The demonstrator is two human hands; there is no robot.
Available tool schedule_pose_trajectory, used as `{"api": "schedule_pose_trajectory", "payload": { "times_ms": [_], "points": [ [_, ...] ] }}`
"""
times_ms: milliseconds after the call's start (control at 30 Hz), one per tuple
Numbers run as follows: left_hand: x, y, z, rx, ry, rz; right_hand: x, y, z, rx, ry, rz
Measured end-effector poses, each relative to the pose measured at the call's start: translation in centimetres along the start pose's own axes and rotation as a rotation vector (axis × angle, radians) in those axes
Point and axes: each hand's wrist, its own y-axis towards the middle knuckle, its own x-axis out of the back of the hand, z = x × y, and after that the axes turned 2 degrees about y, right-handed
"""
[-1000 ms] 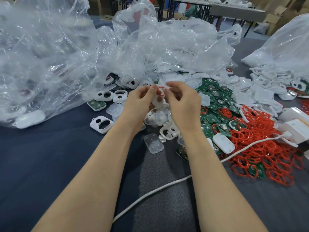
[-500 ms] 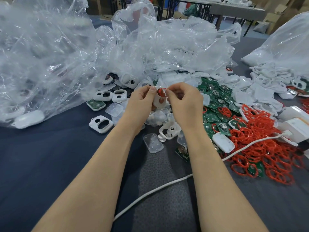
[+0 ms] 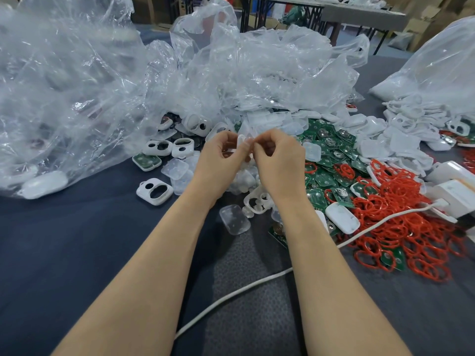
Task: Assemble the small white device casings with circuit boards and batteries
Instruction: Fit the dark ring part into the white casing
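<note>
My left hand and my right hand meet above the parts pile, both pinching one small white casing piece held on edge between the fingertips. Under and around the hands lie loose white casings, clear translucent covers and green circuit boards with round metal battery clips. A heap of red rubber rings spreads to the right. No red ring shows between my fingers.
Crumpled clear plastic bags fill the left and back of the dark blue table. A white cable runs from the front to a white charger block at right. Another bag of white parts sits far right.
The red ring seen at my fingertips earlier is no longer visible. The white piece has turned edge-on, and both hands have shifted slightly lower.
</note>
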Motion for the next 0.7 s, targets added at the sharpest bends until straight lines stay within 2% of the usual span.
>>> {"api": "schedule_pose_trajectory", "payload": {
  "times_ms": [267,500,700],
  "points": [
    [-0.08,-0.09,-0.20,-0.038,0.101,-0.020,0.05,0.01,0.19,-0.027,-0.027,-0.003],
    [-0.10,-0.09,-0.44,0.017,0.032,-0.030,0.39,0.13,0.19,-0.032,-0.003,0.007],
    [-0.22,0.13,-0.08,-0.026,0.128,-0.040,0.21,0.06,0.34,-0.023,-0.054,-0.001]
  ]
}}
